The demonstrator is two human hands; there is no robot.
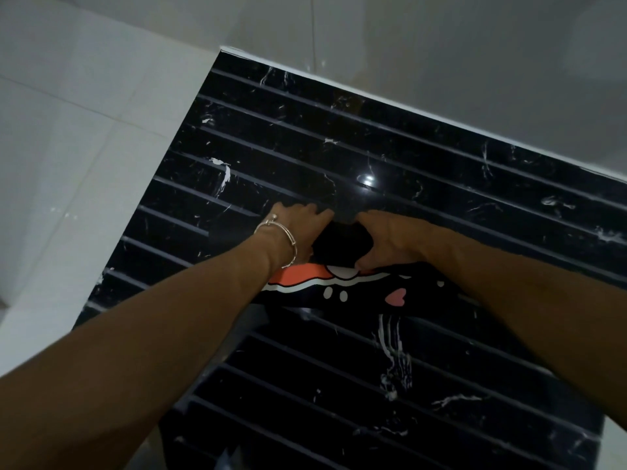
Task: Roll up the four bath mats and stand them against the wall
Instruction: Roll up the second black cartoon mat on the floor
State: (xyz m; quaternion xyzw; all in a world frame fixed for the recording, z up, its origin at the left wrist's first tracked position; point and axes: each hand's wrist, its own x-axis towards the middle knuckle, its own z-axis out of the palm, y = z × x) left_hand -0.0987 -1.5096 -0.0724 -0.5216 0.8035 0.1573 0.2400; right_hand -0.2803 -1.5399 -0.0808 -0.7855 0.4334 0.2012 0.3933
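A black bath mat with an orange, white and pink cartoon print is rolled into a tube, and I look down into its dark open end. My left hand, a silver bracelet on its wrist, grips the left side of that end. My right hand grips the right side. The roll rests against a black marble-look wall with horizontal grooves. Only this one mat is in view.
The black grooved wall has a white top edge and a left corner. Pale grey floor or wall tiles spread to the left and above. My forearms cross the lower part of the view.
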